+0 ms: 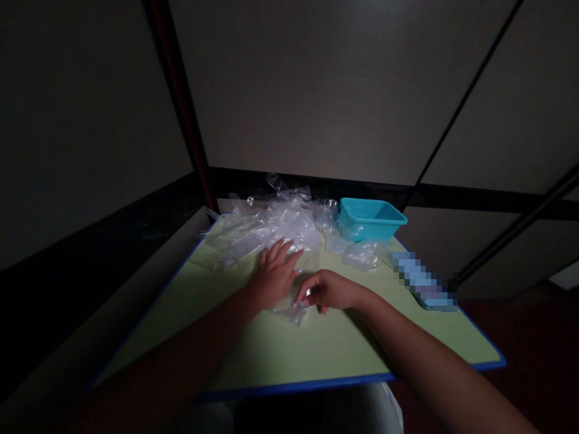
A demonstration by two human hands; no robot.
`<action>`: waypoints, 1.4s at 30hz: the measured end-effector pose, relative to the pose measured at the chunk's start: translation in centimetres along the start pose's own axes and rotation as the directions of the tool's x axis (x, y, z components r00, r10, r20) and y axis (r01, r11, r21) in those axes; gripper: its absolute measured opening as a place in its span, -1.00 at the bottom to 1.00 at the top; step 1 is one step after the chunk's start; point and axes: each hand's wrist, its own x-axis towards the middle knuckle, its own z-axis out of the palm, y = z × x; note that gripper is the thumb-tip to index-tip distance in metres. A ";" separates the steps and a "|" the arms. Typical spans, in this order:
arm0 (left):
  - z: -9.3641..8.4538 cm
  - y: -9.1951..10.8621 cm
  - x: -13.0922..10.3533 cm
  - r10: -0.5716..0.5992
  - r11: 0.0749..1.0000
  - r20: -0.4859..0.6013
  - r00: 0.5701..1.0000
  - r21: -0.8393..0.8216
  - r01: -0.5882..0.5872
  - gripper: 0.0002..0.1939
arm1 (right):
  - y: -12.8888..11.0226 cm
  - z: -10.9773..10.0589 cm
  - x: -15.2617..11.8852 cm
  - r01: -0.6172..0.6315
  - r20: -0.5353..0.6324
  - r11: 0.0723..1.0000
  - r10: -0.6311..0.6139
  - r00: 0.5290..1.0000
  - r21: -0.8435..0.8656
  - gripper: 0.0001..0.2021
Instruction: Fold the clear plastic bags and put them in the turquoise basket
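Observation:
A clear plastic bag (289, 311) lies flat near the middle of the table, partly under both hands. My left hand (275, 276) rests on it with the fingers spread. The fingertips of my right hand (323, 290) are pinched at the bag's near part, around something small and pale that is too small to name. Beyond my left hand, a heap of clear plastic bags (289, 223) covers the table's far side. Another clear bag (363, 255) lies to the right of the heap, in front of a turquoise basket.
The turquoise basket (380, 229) stands at the far right of the green table (289, 358), which has a blue edge. A blurred-out flat blue object (423, 282) lies at the right edge. Panelled walls rise behind and to the left.

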 end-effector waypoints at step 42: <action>1.3 -0.8 -0.2 -0.004 1.000 0.257 0.966 0.020 -0.001 -0.40 | 0.1 -0.3 0.1 -0.024 0.002 0.963 0.025 1.000 0.268 -0.68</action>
